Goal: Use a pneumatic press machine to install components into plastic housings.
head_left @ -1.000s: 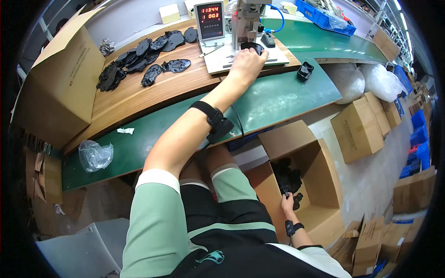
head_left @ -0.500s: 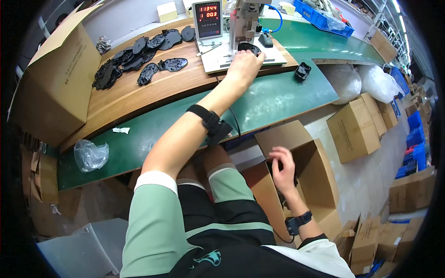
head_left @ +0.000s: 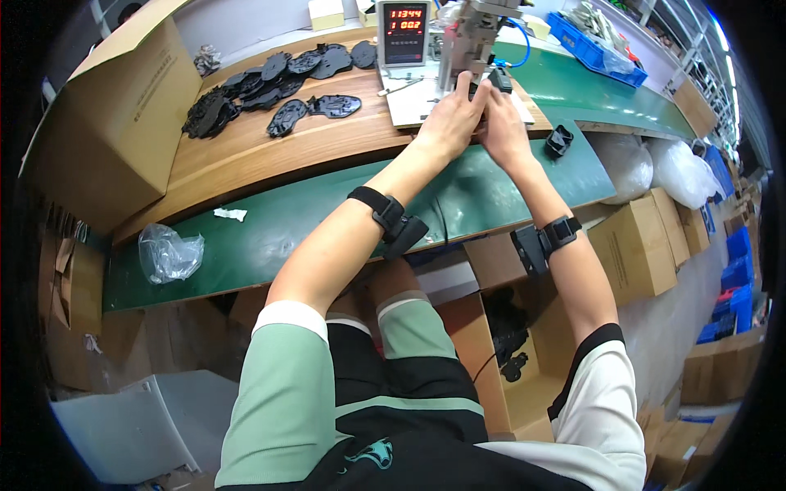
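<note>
Small black plastic part [head_left: 477,92], mostly hidden under the fingertips, sits at the foot of the metal press machine [head_left: 468,33] in the upper middle of the frame, on the pale base plate [head_left: 409,102] of that machine. Both hands meet there: the left hand [head_left: 449,123] and the right hand [head_left: 501,127] lie side by side, touching, fingers curled down over the part; whether they pinch it or only press on it cannot be told. Each forearm wears a black strap with a small black unit. Just left of the machine stands a grey counter box with red digits [head_left: 403,31]. Further left, on the wooden surface [head_left: 246,164], lies a spread of flat black moulded pieces [head_left: 270,82]. One more black part [head_left: 558,140] rests on the green belt [head_left: 270,237] right of the hands. A crumpled clear bag [head_left: 168,252] lies at the belt's left end. A large cardboard box [head_left: 115,123] fills the upper left, and an open carton [head_left: 508,360] with black parts sits at lower centre beside the knees.
</note>
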Motion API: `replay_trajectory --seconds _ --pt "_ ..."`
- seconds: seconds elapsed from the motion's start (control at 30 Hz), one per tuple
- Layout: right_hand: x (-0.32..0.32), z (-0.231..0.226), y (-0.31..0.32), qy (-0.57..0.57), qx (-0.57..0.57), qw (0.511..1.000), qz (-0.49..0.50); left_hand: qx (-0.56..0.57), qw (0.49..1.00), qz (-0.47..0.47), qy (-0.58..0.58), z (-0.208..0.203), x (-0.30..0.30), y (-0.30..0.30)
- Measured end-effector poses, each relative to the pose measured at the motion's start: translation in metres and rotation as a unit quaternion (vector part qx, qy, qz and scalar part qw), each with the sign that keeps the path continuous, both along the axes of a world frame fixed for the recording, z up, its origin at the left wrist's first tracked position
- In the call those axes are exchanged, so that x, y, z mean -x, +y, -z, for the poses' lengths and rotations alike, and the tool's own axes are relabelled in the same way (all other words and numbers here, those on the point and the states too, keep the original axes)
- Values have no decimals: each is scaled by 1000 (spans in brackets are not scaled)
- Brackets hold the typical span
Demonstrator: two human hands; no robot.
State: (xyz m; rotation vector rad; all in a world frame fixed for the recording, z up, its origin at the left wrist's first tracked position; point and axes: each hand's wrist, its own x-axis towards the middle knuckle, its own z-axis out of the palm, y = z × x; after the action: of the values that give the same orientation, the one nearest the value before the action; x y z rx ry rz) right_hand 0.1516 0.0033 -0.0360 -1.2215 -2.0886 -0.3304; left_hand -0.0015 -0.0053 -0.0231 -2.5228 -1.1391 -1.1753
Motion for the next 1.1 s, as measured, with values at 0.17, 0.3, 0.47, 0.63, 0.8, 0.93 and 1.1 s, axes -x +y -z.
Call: replay_trajectory --seconds 0.17,0.3,0.47,0.63,0.8,0.93,1.1 --pt "21 -23 -4 -36 41 998 43 -97 983 -145 -57 32 105 28" --pt "20 -26 -2 -61 33 996 48 93 921 -362 106 58 182 13" --pt "7 -19 0 -45 30 997 48 120 953 -255 111 42 156 -16" --pt "15 -23 1 -47 49 997 38 106 978 -167 59 51 171 -22" --pt "14 -22 0 -38 27 999 26 132 986 -85 64 39 184 -25" --pt "15 -23 -1 -43 29 998 23 154 985 -67 49 30 194 -27" --pt "14 -23 0 -46 56 997 38 145 983 -71 -84 19 191 -26"
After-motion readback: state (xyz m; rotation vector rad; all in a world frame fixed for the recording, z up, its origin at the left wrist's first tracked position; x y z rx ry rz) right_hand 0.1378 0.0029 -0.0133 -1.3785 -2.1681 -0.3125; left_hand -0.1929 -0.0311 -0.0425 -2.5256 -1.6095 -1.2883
